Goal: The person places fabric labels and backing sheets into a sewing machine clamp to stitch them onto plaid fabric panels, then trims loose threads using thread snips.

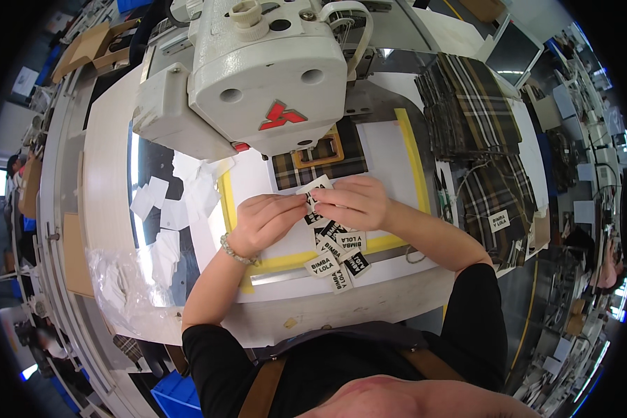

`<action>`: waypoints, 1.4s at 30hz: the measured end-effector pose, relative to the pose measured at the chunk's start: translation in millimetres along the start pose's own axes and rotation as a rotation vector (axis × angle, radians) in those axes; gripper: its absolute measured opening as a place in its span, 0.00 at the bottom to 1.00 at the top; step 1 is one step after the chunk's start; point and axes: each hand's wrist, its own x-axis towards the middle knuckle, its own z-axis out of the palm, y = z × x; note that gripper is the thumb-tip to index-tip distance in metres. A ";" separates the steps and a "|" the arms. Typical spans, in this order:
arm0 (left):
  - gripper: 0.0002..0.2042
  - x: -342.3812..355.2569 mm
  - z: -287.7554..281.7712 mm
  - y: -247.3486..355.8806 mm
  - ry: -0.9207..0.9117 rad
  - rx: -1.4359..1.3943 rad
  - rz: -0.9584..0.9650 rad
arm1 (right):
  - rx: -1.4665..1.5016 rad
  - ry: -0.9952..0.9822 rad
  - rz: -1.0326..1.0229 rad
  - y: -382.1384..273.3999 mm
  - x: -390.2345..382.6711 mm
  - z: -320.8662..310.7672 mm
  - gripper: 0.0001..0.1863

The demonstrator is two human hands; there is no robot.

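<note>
Just in front of the plaid piece (292, 175), left hand (263, 220) and right hand (359, 202) pinch a pale label (318, 184); loose labels (321, 265) lie farther in front — a white machine (268, 80) overhangs the piece.

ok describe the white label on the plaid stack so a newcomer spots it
Right of the bulky white sewing-machine head are stacked brown plaid fabric pieces. On the nearer ones sits a small white rectangular label with black lettering, alone, unlike the clustered black and white labels.
</note>
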 end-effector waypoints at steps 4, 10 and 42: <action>0.11 1.8 -1.4 0.4 -0.011 0.034 0.012 | 0.050 0.020 0.033 5.1 1.5 0.2 0.09; 0.11 1.3 -1.2 -0.4 -0.018 0.066 -0.011 | 0.116 0.009 0.096 4.8 -1.6 1.7 0.10; 0.09 1.1 5.0 -3.9 -0.218 -0.017 -0.201 | 0.019 -0.283 0.570 21.7 -11.8 13.2 0.13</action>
